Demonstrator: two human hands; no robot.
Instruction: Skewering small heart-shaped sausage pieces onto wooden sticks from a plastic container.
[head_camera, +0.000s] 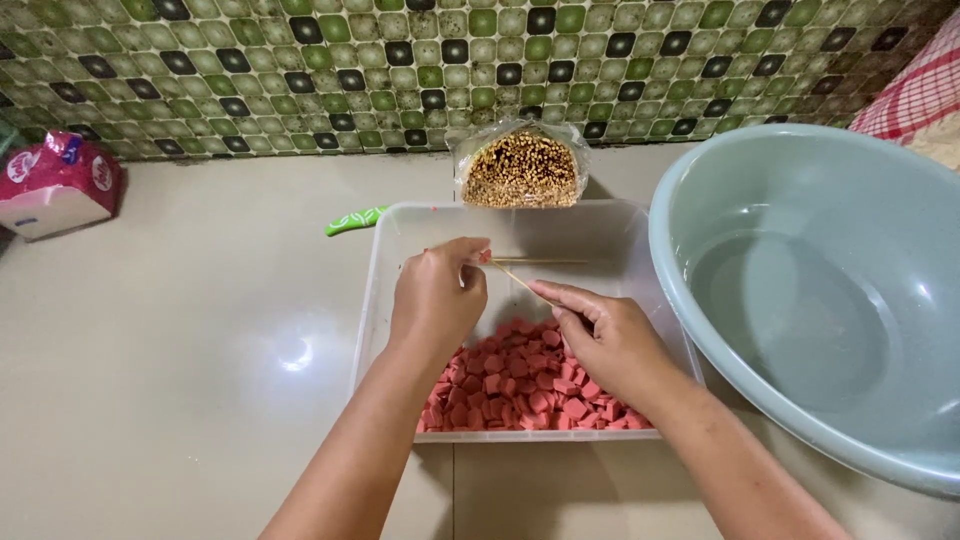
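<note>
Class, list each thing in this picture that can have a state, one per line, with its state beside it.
Left hand: pinched on a pink piece at the skewer's tip.
Right hand: holding the skewer.
Skewer: held over the tub, slanted.
Tub: open, partly filled with pink pieces.
Basin: upright, holding some water.
Skewer bag: standing against the tiled wall, full.
Pink packet: lying on the counter, looks closed.

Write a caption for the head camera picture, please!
Two hands, left hand and right hand, hold a thin wooden skewer over a clear tub of pink pieces.
</note>
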